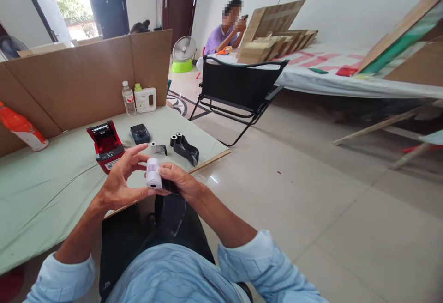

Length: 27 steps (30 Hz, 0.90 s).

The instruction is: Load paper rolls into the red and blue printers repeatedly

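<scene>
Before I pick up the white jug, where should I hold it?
Probably best by the handle of the jug, coming from the right: the jug stands upright, its handle is a loop on that side, and the bottle stands close on its left.

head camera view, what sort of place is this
Probably a room used as a small workspace: a red printer-like device on the near table, cardboard boxes on the far table, and a fan.

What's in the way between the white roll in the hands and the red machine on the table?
The left hand is: its spread fingers and thumb curve between the white roll and the red machine. Nothing else visible stands there.
</scene>
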Each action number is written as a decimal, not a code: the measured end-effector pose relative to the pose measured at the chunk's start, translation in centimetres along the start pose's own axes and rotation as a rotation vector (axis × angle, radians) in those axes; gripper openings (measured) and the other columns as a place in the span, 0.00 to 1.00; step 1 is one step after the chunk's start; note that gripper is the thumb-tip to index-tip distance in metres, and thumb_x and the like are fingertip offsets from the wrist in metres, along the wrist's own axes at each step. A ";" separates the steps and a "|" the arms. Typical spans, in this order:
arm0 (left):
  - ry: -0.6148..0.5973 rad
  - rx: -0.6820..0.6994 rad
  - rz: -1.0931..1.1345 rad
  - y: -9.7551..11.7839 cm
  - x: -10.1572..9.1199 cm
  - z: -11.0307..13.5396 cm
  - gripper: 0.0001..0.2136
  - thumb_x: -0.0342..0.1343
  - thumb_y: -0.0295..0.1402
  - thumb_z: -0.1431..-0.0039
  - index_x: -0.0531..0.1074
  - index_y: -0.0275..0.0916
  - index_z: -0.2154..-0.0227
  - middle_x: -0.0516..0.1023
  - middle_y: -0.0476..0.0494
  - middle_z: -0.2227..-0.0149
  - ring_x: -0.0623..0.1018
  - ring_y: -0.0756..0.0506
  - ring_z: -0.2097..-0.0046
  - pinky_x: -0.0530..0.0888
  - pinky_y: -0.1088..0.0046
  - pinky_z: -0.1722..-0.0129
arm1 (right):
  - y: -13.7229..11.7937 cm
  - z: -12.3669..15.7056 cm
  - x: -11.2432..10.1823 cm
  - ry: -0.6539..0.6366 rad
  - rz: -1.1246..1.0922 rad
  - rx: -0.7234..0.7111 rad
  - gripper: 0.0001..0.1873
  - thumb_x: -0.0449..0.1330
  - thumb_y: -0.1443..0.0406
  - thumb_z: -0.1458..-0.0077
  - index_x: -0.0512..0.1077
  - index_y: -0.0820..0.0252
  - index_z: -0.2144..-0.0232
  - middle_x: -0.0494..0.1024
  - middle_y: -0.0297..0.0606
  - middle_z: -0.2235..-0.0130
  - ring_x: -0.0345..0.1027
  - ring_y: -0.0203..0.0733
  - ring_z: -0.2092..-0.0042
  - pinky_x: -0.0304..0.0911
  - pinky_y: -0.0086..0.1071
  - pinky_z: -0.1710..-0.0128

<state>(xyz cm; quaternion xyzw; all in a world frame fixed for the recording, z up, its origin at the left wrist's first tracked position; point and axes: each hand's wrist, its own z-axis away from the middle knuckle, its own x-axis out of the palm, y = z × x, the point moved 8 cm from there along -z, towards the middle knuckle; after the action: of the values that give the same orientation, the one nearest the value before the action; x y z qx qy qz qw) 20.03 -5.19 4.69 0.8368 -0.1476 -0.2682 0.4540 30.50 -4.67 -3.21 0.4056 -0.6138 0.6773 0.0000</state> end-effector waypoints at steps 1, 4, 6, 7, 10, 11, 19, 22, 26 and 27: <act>-0.023 0.005 -0.046 0.6 -0.1 -0.2 0.41 0.75 0.37 0.46 0.63 0.44 0.32 0.78 0.37 0.47 0.81 0.40 0.47 0.79 0.59 0.44 | -0.4 0.1 -0.1 0.005 0.027 0.017 0.32 0.77 0.41 0.58 0.76 0.62 0.68 0.72 0.31 0.74 0.60 0.31 0.76 0.54 0.27 0.77; -0.085 0.062 -0.254 2.8 -0.5 -1.2 0.38 0.72 0.34 0.45 0.64 0.43 0.33 0.78 0.37 0.47 0.80 0.39 0.47 0.78 0.58 0.44 | -2.0 -0.1 -0.1 0.014 0.142 0.054 0.30 0.77 0.43 0.58 0.79 0.63 0.67 0.75 0.32 0.72 0.64 0.33 0.72 0.58 0.28 0.72; -0.147 0.099 -0.466 3.8 -0.3 -1.7 0.32 0.68 0.29 0.43 0.68 0.41 0.36 0.79 0.36 0.47 0.80 0.37 0.46 0.78 0.56 0.43 | -3.0 -0.6 -0.1 0.022 0.256 0.048 0.27 0.78 0.46 0.57 0.80 0.62 0.68 0.77 0.33 0.70 0.66 0.35 0.70 0.60 0.29 0.69; -0.176 0.106 -0.568 4.1 -0.2 -2.0 0.29 0.65 0.26 0.42 0.70 0.41 0.38 0.79 0.36 0.48 0.79 0.37 0.45 0.77 0.54 0.43 | -3.4 -0.9 -0.1 0.029 0.309 0.032 0.26 0.78 0.47 0.56 0.81 0.62 0.69 0.78 0.33 0.70 0.67 0.35 0.69 0.60 0.29 0.68; -0.193 0.089 -0.682 4.0 -0.4 -2.4 0.27 0.61 0.22 0.42 0.71 0.41 0.38 0.80 0.37 0.48 0.79 0.37 0.46 0.76 0.54 0.43 | -3.5 -1.7 -0.1 0.055 0.321 0.009 0.25 0.78 0.47 0.56 0.79 0.61 0.73 0.76 0.32 0.73 0.64 0.34 0.71 0.58 0.28 0.71; -0.163 0.072 -0.633 3.8 -0.7 -2.4 0.30 0.62 0.23 0.42 0.69 0.41 0.36 0.79 0.37 0.48 0.79 0.38 0.48 0.77 0.56 0.45 | -3.3 -1.9 0.0 0.054 0.260 0.010 0.26 0.78 0.45 0.56 0.78 0.61 0.74 0.74 0.31 0.75 0.61 0.32 0.74 0.56 0.28 0.73; -0.020 -0.066 -0.134 2.0 -1.7 -2.5 0.41 0.74 0.34 0.49 0.63 0.43 0.33 0.79 0.38 0.49 0.81 0.42 0.52 0.77 0.63 0.50 | -1.8 -2.4 2.2 -0.070 -0.123 -0.057 0.30 0.76 0.43 0.55 0.75 0.62 0.69 0.70 0.27 0.77 0.50 0.26 0.80 0.46 0.23 0.81; -0.050 -0.076 -0.203 2.7 -2.0 -2.8 0.39 0.73 0.32 0.50 0.65 0.43 0.35 0.80 0.38 0.49 0.80 0.41 0.52 0.77 0.64 0.52 | -1.5 -2.4 2.1 -0.040 -0.084 -0.028 0.29 0.77 0.44 0.54 0.74 0.63 0.72 0.67 0.26 0.79 0.50 0.26 0.80 0.47 0.23 0.81; -0.187 -0.128 -0.325 3.5 -2.2 -3.0 0.37 0.72 0.32 0.49 0.67 0.43 0.35 0.80 0.39 0.50 0.81 0.42 0.53 0.78 0.67 0.57 | -1.2 -2.1 1.6 0.039 0.001 0.015 0.29 0.77 0.44 0.55 0.74 0.62 0.74 0.67 0.26 0.79 0.52 0.27 0.79 0.47 0.24 0.81; -0.217 -0.142 -0.363 3.5 -2.3 -2.9 0.37 0.71 0.32 0.49 0.67 0.43 0.35 0.80 0.39 0.50 0.81 0.42 0.54 0.78 0.68 0.57 | -1.2 -2.1 1.4 0.059 0.021 0.025 0.30 0.77 0.44 0.56 0.74 0.62 0.73 0.67 0.27 0.79 0.52 0.27 0.79 0.47 0.24 0.81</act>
<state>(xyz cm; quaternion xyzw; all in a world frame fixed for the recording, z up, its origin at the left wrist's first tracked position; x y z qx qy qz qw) 19.84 -3.97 9.70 0.7819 -0.0230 -0.4436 0.4373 28.95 -3.36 -1.28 0.3790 -0.6093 0.6964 0.0059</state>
